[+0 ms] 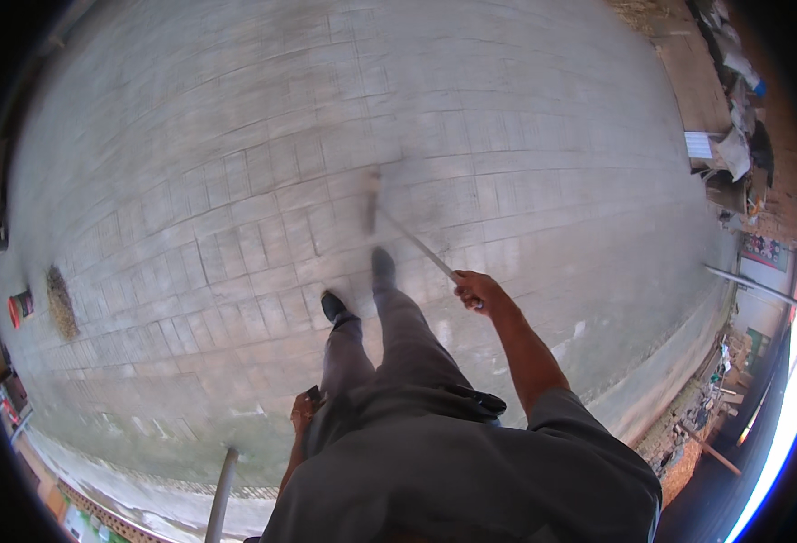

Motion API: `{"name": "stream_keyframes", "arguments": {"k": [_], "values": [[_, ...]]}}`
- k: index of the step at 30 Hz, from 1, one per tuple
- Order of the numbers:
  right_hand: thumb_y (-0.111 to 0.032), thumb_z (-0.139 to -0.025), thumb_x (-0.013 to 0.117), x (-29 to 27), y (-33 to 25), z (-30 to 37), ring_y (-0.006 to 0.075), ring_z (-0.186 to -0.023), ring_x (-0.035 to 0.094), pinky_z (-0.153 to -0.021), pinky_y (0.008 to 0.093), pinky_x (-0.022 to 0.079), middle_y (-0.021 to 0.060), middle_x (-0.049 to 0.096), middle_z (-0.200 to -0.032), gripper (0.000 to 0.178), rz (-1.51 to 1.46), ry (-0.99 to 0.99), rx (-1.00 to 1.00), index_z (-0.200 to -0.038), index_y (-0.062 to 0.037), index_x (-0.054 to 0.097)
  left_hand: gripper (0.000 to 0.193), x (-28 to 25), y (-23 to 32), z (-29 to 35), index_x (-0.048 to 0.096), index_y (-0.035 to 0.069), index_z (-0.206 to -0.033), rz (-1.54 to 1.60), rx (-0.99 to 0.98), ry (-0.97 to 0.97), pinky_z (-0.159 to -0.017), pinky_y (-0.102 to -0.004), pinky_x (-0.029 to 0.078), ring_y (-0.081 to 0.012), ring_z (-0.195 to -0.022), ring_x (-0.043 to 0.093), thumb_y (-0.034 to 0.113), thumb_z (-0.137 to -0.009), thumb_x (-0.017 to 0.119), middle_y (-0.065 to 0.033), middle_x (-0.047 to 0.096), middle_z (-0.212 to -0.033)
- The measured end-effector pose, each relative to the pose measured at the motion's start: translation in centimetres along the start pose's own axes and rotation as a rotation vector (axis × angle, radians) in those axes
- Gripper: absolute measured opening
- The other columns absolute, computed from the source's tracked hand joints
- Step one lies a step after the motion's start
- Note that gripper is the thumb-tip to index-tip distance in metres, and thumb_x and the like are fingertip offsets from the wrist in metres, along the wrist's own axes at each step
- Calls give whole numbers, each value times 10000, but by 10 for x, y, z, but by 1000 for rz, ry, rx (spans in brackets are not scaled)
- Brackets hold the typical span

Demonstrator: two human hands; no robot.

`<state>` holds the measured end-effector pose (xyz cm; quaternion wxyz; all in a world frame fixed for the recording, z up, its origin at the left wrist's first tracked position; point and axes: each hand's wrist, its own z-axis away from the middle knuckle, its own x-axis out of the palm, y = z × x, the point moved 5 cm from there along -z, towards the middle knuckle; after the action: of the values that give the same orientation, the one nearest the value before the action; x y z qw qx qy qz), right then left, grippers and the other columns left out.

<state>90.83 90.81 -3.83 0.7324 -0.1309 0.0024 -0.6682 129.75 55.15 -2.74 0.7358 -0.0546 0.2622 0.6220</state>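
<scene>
Closed round the upper end of a long thin broom handle (417,242), the right hand (476,291) reaches out in front of the body so the blurred broom head (372,192) meets the paved floor (236,163) ahead of the feet. Down at the hip, the left hand (303,412) seems to clasp a small dark object (313,395), though its fingers are hard to tell. Grey paving slabs fill the open yard, with a brown heap of sweepings (59,303) far left and clutter along the right edge.

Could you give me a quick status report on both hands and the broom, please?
Right hand shut on broom handle, blurred broom head on paved ground. Left hand low at hip; grip unclear. Debris pile far left.
</scene>
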Motion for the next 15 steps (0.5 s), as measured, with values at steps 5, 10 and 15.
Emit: {"name": "stream_keyframes", "arguments": {"k": [5, 10, 15], "values": [[-165, -865, 557, -60, -7, 5, 50, -451, 377, -343, 181, 265, 57, 494, -674, 307, -16, 175, -23, -1153, -73, 510, 374, 4, 4, -1, 528, 9, -1110, 75, 6, -47, -733, -327, 495, -188, -799, 632, 277, -850, 550, -120, 653, -921], [-143, -878, 520, -64, -31, 8, 42, -425, 346, -344, 174, 267, 64, 483, -698, 340, -105, 219, -45, -1210, -105, 456, 361, 20, -10, -9, 483, -26, -1128, 276, 61, -31, -758, -327, 517, -207, -816, 632, 220, -868, 533, -149, 628, -944], [-120, -855, 519, 5, -42, -4, 52, -446, 355, -343, 180, 266, 41, 460, -677, 357, -38, 5, -128, -1204, -76, 456, 346, 27, -14, -6, 459, -46, -1119, 496, -2, -90, -753, -342, 538, -230, -839, 633, 226, -908, 487, -175, 610, -962]]}}
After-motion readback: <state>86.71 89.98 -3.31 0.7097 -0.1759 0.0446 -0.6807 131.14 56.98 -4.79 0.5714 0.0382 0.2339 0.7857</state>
